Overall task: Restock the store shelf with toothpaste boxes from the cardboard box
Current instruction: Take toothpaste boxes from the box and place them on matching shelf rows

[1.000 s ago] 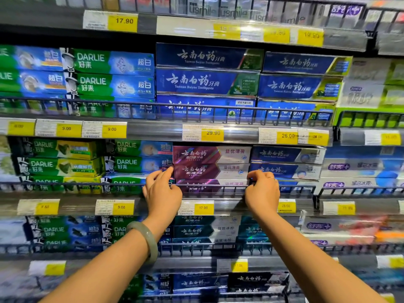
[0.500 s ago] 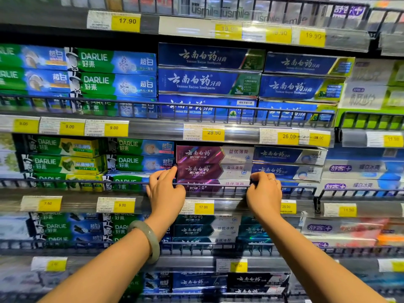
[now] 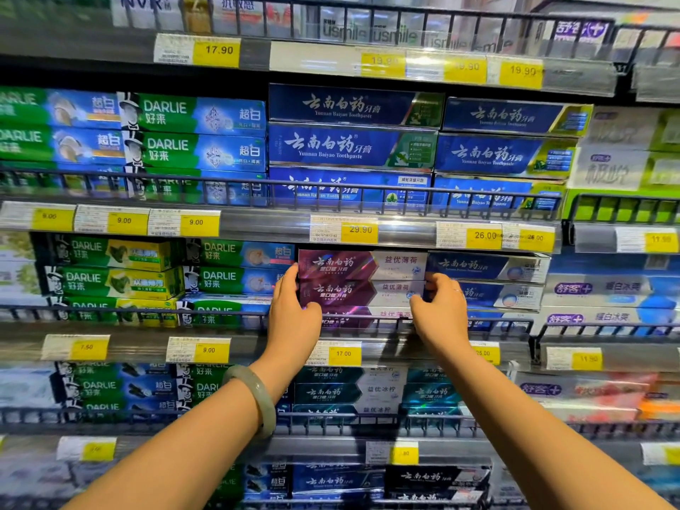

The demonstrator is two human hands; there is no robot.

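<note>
At middle shelf, left hand, right hand higher than before; grips holding purple toothpaste box ends.

- Here we go: grey metal store shelves fill the whole view, tier stacked over tier, running left to right.
- Along every front lip, a low black wire guard rail.
- Below each rail, a glossy clear plastic price strip.
- Tucked into the strips, yellow-and-white paper price labels; this one reads 17.90.
- Bright overhead light glares off the top strip and washes out its labels.
- A dark shadow band sits under the top shelf.
</note>
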